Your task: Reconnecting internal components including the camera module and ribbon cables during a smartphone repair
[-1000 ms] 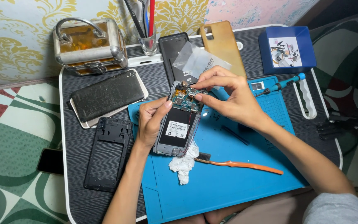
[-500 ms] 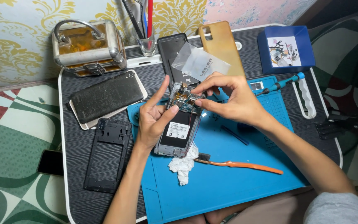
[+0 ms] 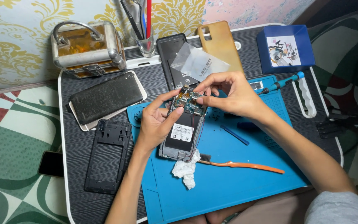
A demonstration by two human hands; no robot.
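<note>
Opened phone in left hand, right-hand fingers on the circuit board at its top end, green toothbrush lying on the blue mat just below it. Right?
Not quite: the toothbrush is orange, not green, as the head view shows. The rest holds: the left hand holds the opened phone, the right hand has its fingers on the circuit board at its top end, and the toothbrush lies on the blue mat just below it.

Opened phone [image 3: 183,132] upper end hidden by hands, circuit board parts too small — pens [image 3: 143,18] cut off by top edge
</note>
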